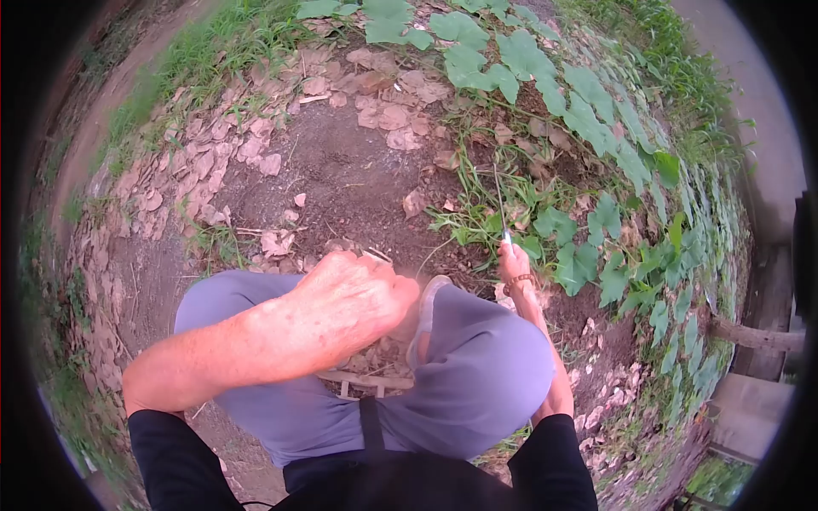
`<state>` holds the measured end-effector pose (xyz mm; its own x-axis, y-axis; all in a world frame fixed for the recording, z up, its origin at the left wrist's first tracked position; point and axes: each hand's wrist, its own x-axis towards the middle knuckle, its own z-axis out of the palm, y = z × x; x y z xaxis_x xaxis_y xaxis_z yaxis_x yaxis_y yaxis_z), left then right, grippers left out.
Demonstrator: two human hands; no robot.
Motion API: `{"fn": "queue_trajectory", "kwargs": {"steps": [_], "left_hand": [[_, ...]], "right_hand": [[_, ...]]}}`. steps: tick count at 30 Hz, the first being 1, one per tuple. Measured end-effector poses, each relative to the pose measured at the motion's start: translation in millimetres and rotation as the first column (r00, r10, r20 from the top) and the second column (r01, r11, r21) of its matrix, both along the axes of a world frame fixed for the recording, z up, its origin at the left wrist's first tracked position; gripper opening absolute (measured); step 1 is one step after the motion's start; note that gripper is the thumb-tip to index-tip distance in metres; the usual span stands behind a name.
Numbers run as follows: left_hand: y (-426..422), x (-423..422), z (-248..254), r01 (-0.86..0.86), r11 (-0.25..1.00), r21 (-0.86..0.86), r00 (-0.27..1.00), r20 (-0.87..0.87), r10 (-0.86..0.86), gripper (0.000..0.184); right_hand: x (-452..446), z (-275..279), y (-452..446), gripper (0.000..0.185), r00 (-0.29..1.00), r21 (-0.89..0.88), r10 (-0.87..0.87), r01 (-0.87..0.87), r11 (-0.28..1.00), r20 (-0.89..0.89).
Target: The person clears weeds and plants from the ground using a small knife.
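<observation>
My right hand (513, 262), wearing a beaded bracelet, is closed around the pale handle of a thin-bladed tool (503, 209). Its long, narrow blade points away from me over cut-looking green weeds (477, 217); the exact kind of blade cannot be made out. In front of my knees, my left hand (366, 289) is curled into a fist with its back turned up. A small brownish edge shows by its knuckles, but whether the fingers hold it is hidden. Bare dark soil (341, 187) lies just beyond this hand.
Broad-leaved vines (588, 94) spread along the right side, with more leaves (575, 264) close to my right hand. Dry brown leaves (247, 153) litter the ground at left. Below me is a low slatted seat (366, 381). A wooden post (754, 336) lies at far right.
</observation>
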<state>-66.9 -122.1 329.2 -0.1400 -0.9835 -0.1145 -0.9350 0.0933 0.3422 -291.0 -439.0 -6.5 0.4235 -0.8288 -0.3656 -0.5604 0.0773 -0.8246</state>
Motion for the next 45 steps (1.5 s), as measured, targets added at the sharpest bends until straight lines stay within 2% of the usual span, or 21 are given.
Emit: {"fn": "queue_trajectory", "kwargs": {"steps": [1, 2, 5, 6, 8, 11, 13, 15, 17, 19, 20, 23, 25, 26, 28, 35, 37, 40, 42, 44, 45], "left_hand": [[-1, 0, 0, 0.006, 0.999, -0.039, 1.000, 0.016, -0.005, 0.024], [-2, -1, 0, 0.011, 0.997, -0.078, 0.999, 0.032, -0.009, 0.018], [-2, -3, 0, -0.008, 1.000, 0.014, 0.999, 0.038, 0.007, 0.026], [-3, -3, 0, -0.006, 1.000, 0.015, 0.999, 0.038, 0.006, 0.026], [-3, -4, 1, -0.005, 0.999, 0.045, 0.998, 0.055, 0.003, 0.027], [-1, -4, 2, 0.007, 0.999, 0.051, 0.999, 0.046, -0.009, 0.027], [0, -6, 3, 0.023, 0.998, 0.062, 0.998, 0.053, -0.026, 0.028], [-1, -8, 3, 0.048, 0.996, 0.072, 0.997, 0.062, -0.053, 0.028], [0, -7, 2, 0.041, 0.998, 0.044, 0.998, 0.049, -0.043, 0.029], [-1, -7, 0, 0.055, 0.998, 0.035, 0.997, 0.046, -0.056, 0.029], [-2, -7, -1, 0.051, 0.998, 0.027, 0.998, 0.047, -0.052, 0.029], [-4, -10, 4, 0.045, 0.998, 0.039, 0.997, 0.056, -0.047, 0.026], [-6, -12, 6, 0.043, 0.997, 0.061, 0.997, 0.055, -0.046, 0.026], [-7, -13, 6, 0.023, 0.996, 0.090, 0.998, 0.057, -0.029, 0.026], [-7, -14, 4, 0.027, 0.999, 0.045, 0.999, 0.044, -0.029, 0.026], [-12, -16, 0, 0.044, 0.999, 0.005, 0.999, 0.017, -0.044, 0.026], [-15, -18, 2, 0.061, 0.998, 0.029, 0.996, 0.056, -0.063, 0.025], [-14, -21, 3, 0.077, 0.997, 0.024, 0.991, 0.103, -0.079, 0.023], [-11, -21, 3, 0.066, 0.998, -0.006, 0.992, 0.111, -0.065, 0.023], [-8, -19, 6, 0.082, 0.989, 0.123, 0.991, 0.094, -0.094, 0.038], [-6, -19, 7, 0.074, 0.988, 0.133, 0.991, 0.098, -0.087, 0.038]], "right_hand": [[9, 0, 0, 0.042, 0.996, -0.101, 0.069, -0.075, 0.992, -0.058], [19, -1, 1, 0.042, 0.996, -0.103, 0.064, -0.070, 0.992, -0.056], [35, -22, -7, 0.043, 0.997, -0.114, 0.055, -0.061, 0.992, -0.054], [34, -45, -16, 0.043, 0.984, -0.186, 0.090, -0.118, 0.975, -0.152], [26, -54, -25, 0.043, 0.936, -0.274, 0.135, -0.231, 0.934, -0.326], [-3, -59, -28, 0.050, 0.937, -0.246, 0.138, -0.224, 0.943, -0.322], [-25, -59, -26, 0.049, 0.952, -0.200, 0.102, -0.164, 0.966, -0.289], [-46, -59, -25, 0.043, 0.932, -0.229, 0.068, -0.157, 0.961, -0.355], [-37, -5, -1, 0.044, 0.930, -0.202, 0.036, -0.117, 0.972, -0.365], [-33, 14, 8, 0.045, 0.926, -0.241, 0.009, -0.108, 0.965, -0.378], [-37, -18, 2, 0.046, 0.967, -0.226, -0.014, -0.045, 0.973, -0.253], [-12, -12, 9, 0.046, 0.986, -0.225, -0.027, -0.012, 0.974, -0.167], [4, -17, 7, 0.043, 0.994, -0.287, -0.001, -0.031, 0.957, -0.111], [12, -20, 6, 0.043, 0.994, -0.259, -0.003, -0.026, 0.965, -0.111], [29, -35, 3, 0.045, 0.996, -0.227, -0.014, -0.007, 0.974, -0.091], [56, -35, -7, 0.048, 0.989, -0.304, -0.018, -0.028, 0.952, -0.147], [57, -35, -7, 0.048, 0.957, -0.278, 0.036, -0.120, 0.953, -0.289], [37, -42, 9, 0.046, 0.925, -0.272, 0.087, -0.197, 0.942, -0.369], [11, -49, 11, 0.042, 0.940, -0.304, 0.117, -0.219, 0.927, -0.320], [-15, -60, 9, 0.043, 0.944, -0.287, 0.119, -0.210, 0.935, -0.307], [-22, -45, 13, 0.041, 0.934, -0.281, 0.123, -0.223, 0.933, -0.334]]}}
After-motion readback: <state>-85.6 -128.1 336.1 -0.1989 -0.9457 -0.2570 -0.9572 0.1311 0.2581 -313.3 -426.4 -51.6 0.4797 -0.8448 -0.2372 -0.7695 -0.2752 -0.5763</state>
